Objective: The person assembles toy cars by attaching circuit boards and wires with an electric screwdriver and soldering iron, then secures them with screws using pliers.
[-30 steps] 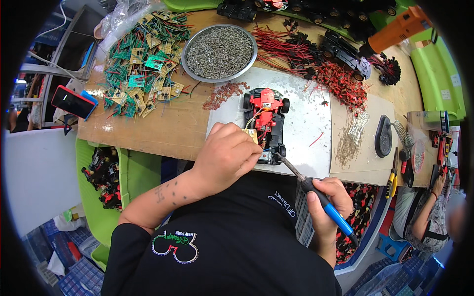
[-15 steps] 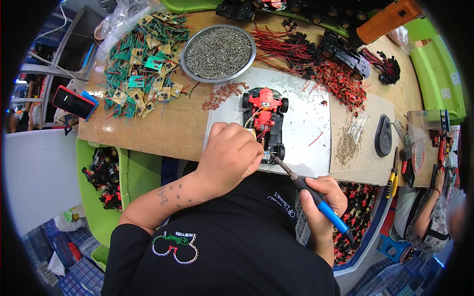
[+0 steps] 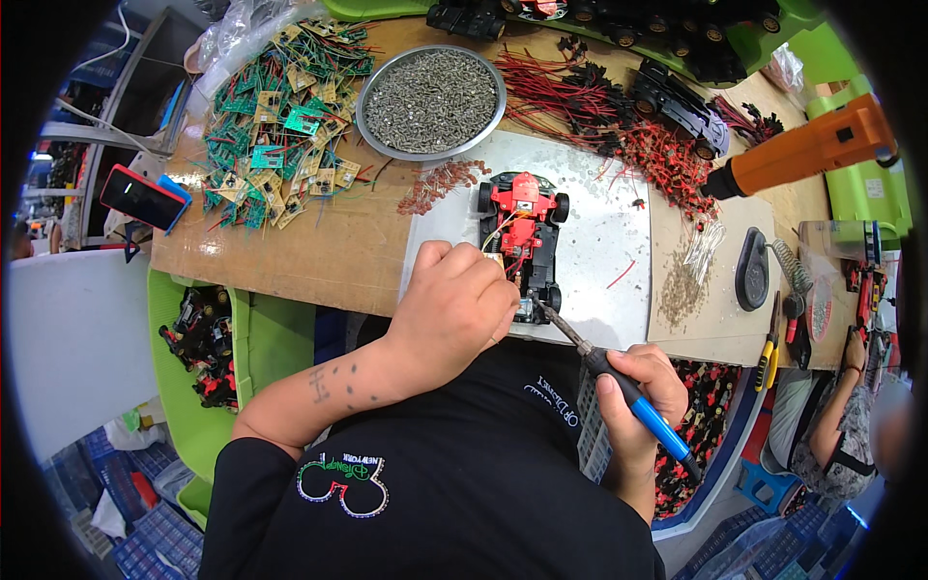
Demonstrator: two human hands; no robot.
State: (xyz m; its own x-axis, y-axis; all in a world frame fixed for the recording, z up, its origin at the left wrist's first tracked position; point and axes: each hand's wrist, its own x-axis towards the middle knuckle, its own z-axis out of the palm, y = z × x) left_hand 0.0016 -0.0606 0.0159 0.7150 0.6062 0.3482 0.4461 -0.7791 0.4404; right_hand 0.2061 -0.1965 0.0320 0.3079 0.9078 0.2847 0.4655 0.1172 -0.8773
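Observation:
A toy car chassis (image 3: 519,237) with black base, wheels and red plastic parts lies on a white sheet (image 3: 604,280) in front of me. My left hand (image 3: 456,307) is closed in a pinch over its near left side; what the fingertips hold is hidden. Thin wires and the edge of a small yellowish board show beside those fingers. In my right hand (image 3: 643,396) is a soldering iron (image 3: 619,379) with a blue and black handle, gripped like a pen. Its tip points at the near end of the chassis, close to a silvery part there; whether they touch I cannot tell.
An orange power screwdriver (image 3: 812,147) hangs at the right. Beyond the chassis are a metal bowl of screws (image 3: 430,101), wired circuit boards (image 3: 280,135) and red-black wires (image 3: 570,92). Yellow-handled cutters (image 3: 768,358) lie at the table edge. Another person's arm (image 3: 843,396) shows far right.
The orange screwdriver has swung to the right and toward me. The soldering iron and my right hand have shifted slightly right. My left hand stays almost in place.

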